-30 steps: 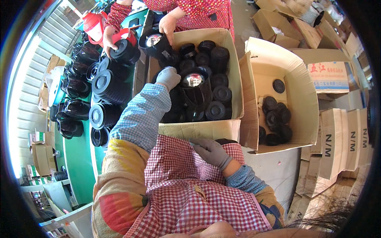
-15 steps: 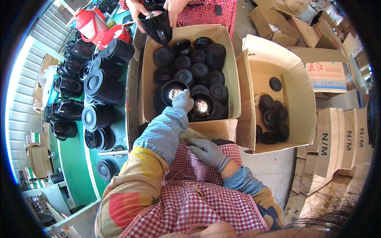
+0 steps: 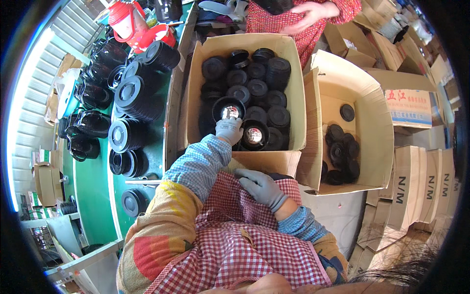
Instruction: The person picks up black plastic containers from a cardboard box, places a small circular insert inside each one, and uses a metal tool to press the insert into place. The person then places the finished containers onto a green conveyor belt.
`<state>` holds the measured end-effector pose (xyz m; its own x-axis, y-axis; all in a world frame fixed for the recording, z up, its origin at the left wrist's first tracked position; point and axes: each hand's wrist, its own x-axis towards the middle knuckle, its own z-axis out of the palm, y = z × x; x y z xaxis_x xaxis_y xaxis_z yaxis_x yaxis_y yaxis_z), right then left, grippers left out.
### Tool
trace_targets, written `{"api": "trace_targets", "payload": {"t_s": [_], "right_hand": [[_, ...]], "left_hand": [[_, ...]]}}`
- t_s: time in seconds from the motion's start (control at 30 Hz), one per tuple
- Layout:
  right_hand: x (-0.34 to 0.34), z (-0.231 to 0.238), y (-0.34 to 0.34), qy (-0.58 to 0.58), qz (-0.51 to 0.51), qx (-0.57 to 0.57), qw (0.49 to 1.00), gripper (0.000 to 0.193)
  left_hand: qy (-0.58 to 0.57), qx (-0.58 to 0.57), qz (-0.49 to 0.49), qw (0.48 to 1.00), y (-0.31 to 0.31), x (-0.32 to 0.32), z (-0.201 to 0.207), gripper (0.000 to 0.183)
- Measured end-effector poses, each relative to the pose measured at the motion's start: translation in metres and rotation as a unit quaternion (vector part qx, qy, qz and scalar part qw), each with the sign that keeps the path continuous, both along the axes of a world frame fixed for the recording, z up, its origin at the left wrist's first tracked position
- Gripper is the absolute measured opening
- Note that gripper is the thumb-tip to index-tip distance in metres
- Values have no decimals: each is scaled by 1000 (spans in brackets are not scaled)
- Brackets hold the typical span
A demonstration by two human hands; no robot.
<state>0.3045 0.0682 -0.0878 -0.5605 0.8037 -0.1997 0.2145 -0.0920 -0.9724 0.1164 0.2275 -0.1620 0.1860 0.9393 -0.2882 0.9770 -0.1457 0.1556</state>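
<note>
- Fingers (image 3: pixel 234 122) of the left hand (image 3: pixel 228 131), in a grey glove, are curled over the near rim of a black vessel (image 3: pixel 230 112) with a shiny inside; the hand is nearly closed on that rim.
- That vessel stands mouth up in the left carton (image 3: pixel 271 161), toward its near side.
- The right hand (image 3: pixel 262 189), also gloved in grey, is empty, its fingers loosely extended, resting on the red checked apron (image 3: pixel 240 250).
- Just right of the held vessel and slightly nearer, a second black vessel (image 3: pixel 255 135) stands mouth up in the same carton.
- Beyond and around both, round black lids (image 3: pixel 257 87) sit in stacks.
- To the right, touching or close beside, another carton (image 3: pixel 368 85) contains a loose heap of black lids (image 3: pixel 338 153) and one lid (image 3: pixel 347 112) lying apart, farther off.
- On the far side, a co-worker's hand (image 3: pixel 312 14) is partly open near a dark object (image 3: pixel 273 5); contact is unclear.
- Left, the green desk (image 3: pixel 93 196) carries stacks of black discs (image 3: pixel 131 91), glossy black pots (image 3: pixel 93 122) and, far along, a red container (image 3: pixel 122 22).
- Far right, brown boxes (image 3: pixel 409 181) stand in a row.
</note>
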Motion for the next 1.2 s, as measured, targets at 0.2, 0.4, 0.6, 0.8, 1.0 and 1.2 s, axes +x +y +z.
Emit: {"api": "trace_targets", "payload": {"t_s": [0.2,0.4,0.6,0.8,1.0,1.2], "right_hand": [[-9,-7,-2,6,-19,31,999,41],[-11,5,-6,-26,-57,-72,995,38],[-6,-23,-5,12,-36,-80,996,45],[-14,-49,-11,-21,-46,-46,998,41],[-41,-19,-1,-157,21,121,980,35],[-48,-11,-9,-254,16,152,955,36]], "left_hand": [[-62,108,-24,992,-27,-27,6,32],[-249,217,-50,942,-123,-109,103,30],[-68,399,329,853,-307,-345,173,31],[122,174,861,462,-433,-543,237,52],[182,31,881,437,-540,-590,206,49],[191,-1,882,430,-564,-617,188,47]]}}
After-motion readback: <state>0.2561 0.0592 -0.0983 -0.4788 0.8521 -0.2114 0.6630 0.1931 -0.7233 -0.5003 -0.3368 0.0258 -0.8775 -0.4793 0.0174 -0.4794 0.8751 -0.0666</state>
